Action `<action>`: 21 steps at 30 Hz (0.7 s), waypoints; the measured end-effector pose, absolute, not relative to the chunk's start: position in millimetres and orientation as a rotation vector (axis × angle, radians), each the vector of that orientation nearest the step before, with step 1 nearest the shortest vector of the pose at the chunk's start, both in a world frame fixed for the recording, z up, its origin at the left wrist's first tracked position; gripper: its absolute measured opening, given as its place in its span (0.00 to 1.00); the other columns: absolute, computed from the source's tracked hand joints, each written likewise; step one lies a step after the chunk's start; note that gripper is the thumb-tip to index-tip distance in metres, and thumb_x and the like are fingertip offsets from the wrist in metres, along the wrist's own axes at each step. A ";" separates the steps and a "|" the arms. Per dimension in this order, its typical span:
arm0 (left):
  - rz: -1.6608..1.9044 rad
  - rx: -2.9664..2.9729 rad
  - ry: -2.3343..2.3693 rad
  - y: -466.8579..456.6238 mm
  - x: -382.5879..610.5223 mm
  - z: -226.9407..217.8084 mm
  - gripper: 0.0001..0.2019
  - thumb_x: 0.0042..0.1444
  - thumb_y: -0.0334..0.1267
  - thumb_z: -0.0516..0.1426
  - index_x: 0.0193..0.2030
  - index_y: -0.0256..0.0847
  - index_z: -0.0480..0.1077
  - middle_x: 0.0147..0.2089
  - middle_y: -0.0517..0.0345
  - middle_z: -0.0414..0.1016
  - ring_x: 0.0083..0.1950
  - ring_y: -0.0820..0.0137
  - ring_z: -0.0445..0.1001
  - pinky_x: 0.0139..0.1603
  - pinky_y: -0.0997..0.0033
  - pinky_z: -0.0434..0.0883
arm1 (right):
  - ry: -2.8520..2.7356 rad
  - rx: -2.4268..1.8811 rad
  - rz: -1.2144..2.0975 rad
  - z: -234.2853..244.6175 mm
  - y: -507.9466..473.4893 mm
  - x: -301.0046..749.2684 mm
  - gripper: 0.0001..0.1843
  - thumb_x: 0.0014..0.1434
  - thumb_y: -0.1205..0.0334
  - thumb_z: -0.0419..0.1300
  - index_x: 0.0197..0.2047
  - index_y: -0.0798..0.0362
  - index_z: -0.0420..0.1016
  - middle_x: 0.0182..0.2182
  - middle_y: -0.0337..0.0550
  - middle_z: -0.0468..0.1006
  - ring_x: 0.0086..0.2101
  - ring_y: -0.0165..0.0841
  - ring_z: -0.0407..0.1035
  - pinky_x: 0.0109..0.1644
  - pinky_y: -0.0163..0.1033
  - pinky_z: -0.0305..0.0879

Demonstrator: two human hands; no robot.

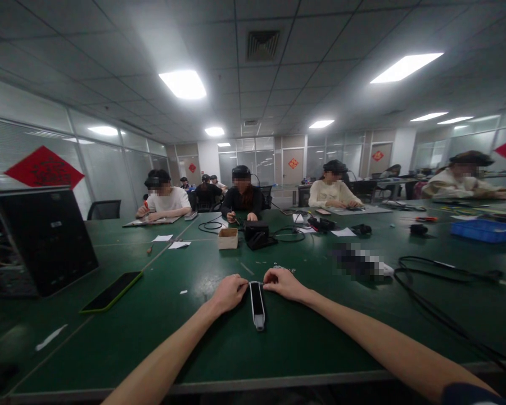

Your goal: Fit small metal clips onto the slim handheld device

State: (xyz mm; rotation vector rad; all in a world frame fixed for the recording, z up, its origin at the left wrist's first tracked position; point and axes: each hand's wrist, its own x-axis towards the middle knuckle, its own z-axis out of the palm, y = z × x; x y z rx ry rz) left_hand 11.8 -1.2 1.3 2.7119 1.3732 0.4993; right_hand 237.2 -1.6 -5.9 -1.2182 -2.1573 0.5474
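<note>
We see a slim pale device [257, 304] with a dark face lying on the green table [211, 349], its narrow tip towards us. At the device's far end our left hand [231, 291] and right hand [285, 283] are apart, one on each side, fingers bunched against or just beside its corners; we cannot tell whether either grips it. Left of the device we have a green-edged phone [112, 291], and well to its right a black cable [464, 269]. Beyond the device we find a small open box [227, 240], left of centre, and farther past it a person in black [251, 199].
</note>
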 end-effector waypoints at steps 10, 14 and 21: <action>0.517 2.694 1.352 -1.9 11.2 0.0 0.15 0.62 0.37 0.46 0.37 0.41 0.75 0.36 0.55 0.74 0.38 0.68 0.70 0.40 0.72 0.63 | -2.153 -1.248 0.603 1.2 -4.3 236.3 0.09 0.51 0.60 0.62 0.36 0.55 0.76 0.32 0.41 0.76 0.32 0.30 0.69 0.36 0.33 0.64; 0.537 2.689 1.334 1.0 10.8 -2.3 0.15 0.62 0.36 0.47 0.35 0.41 0.75 0.34 0.56 0.74 0.36 0.69 0.70 0.38 0.73 0.62 | -2.155 -1.215 0.560 -2.8 -2.0 236.5 0.09 0.51 0.60 0.63 0.35 0.55 0.76 0.31 0.41 0.77 0.32 0.30 0.69 0.36 0.34 0.64; 0.562 2.692 1.329 1.8 11.6 -2.2 0.15 0.60 0.35 0.47 0.29 0.39 0.74 0.30 0.56 0.73 0.33 0.71 0.68 0.35 0.75 0.60 | -2.127 -1.138 0.555 -7.8 -0.5 238.9 0.09 0.53 0.59 0.61 0.35 0.55 0.77 0.32 0.41 0.78 0.33 0.31 0.70 0.38 0.35 0.65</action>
